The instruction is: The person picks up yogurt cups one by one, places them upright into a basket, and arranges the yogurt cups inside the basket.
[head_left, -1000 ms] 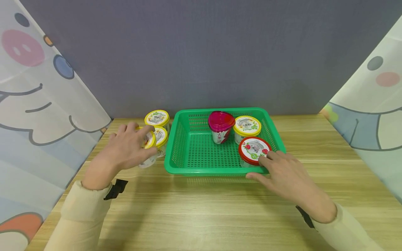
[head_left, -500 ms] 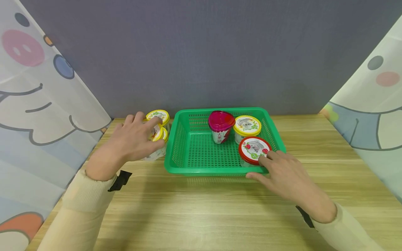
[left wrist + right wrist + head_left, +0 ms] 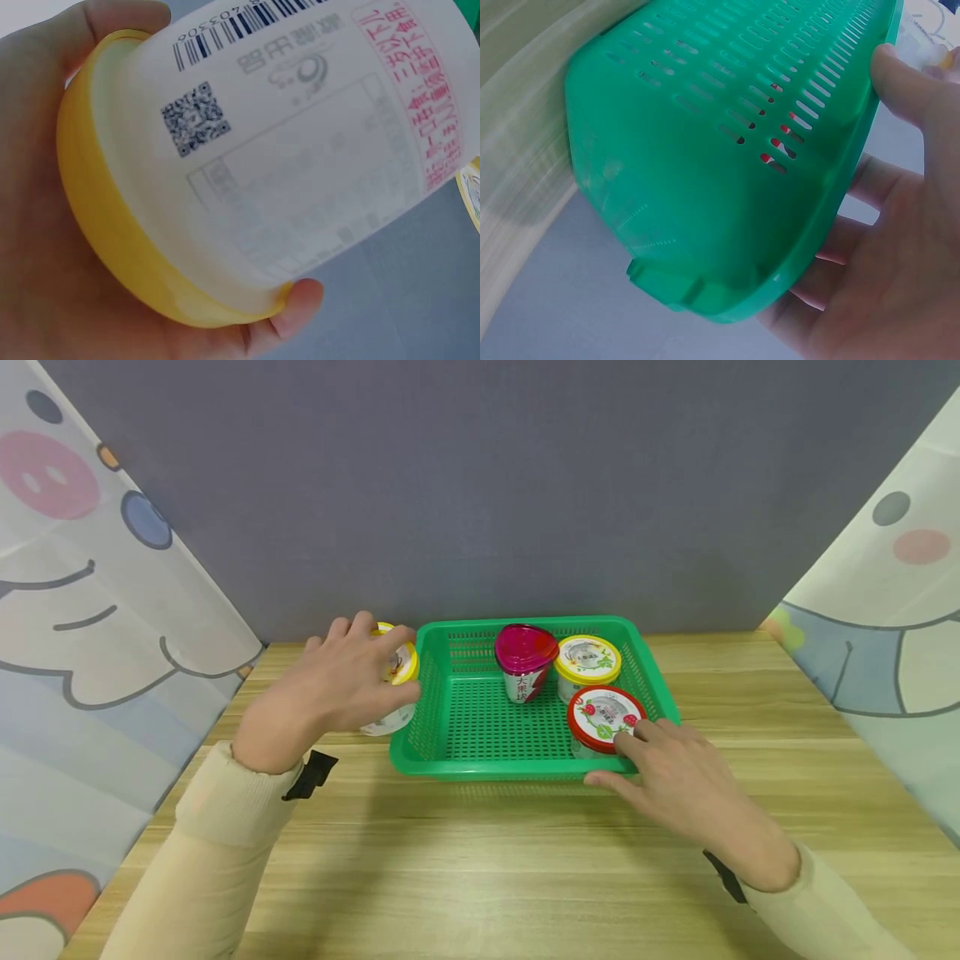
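Observation:
In the head view my left hand (image 3: 341, 681) grips a tub with a yellow lid (image 3: 407, 667) from above, at the left end of the green basket (image 3: 487, 768). The left wrist view shows thumb and fingers round the lid's edge and the tub's white label (image 3: 300, 150) with a barcode. My right hand (image 3: 686, 777) holds the basket's front right rim, thumb outside and fingers over the inside. Its fingertips are right at a red-lidded tub (image 3: 603, 714) in the basket. A magenta-lidded cup (image 3: 525, 652) and another yellow-lidded tub (image 3: 587, 660) stand behind it.
Another yellow lid (image 3: 384, 627) shows behind my left hand, mostly hidden. The wooden table (image 3: 480, 877) extends in front of the basket. A grey partition (image 3: 480, 493) rises directly behind it, with cartoon-printed sheets (image 3: 82, 627) at both sides.
My left hand has moved right, towards the basket, carrying the yellow-lidded tub and now covering most of the tubs behind. The right hand stays at the rim.

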A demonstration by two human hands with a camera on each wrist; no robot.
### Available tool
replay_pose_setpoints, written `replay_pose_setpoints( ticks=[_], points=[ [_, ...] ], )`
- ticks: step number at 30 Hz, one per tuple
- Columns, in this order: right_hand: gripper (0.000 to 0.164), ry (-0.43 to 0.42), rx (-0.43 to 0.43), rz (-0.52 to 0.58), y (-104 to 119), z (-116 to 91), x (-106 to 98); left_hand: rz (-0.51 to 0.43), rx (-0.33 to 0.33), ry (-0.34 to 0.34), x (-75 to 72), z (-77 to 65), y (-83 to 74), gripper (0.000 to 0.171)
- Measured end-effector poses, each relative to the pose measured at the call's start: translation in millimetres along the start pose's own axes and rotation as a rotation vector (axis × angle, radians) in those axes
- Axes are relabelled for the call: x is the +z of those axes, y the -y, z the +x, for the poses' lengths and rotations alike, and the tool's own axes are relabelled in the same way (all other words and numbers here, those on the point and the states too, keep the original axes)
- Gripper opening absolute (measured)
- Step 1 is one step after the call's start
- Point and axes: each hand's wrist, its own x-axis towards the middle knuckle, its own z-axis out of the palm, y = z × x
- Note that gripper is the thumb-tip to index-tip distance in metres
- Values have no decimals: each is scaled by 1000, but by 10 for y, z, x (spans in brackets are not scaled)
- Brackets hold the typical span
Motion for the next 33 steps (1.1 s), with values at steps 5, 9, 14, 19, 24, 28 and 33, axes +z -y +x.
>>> replay_pose_setpoints(
  ticks=[5,9,14,19,24,28,33],
  points=[
    [48,0,0,1,-1,1,1,0,26,6,4,72,-71,61],
    [48,-1,3,5,0,0,-1,2,47,7,10,137,-137,61],
    [48,-3,3,4,1,2,-3,1,73,11,41,211,-206,60],
    [48,5,5,4,1,2,-5,41,103,38,90,278,-257,60],
    [48,1,5,5,4,5,-2,50,129,65,135,342,-322,62],
    [48,-3,5,5,5,4,0,56,146,89,182,407,-377,62],
    [48,2,6,4,4,2,0,57,168,125,245,486,-436,62]
  ],
)
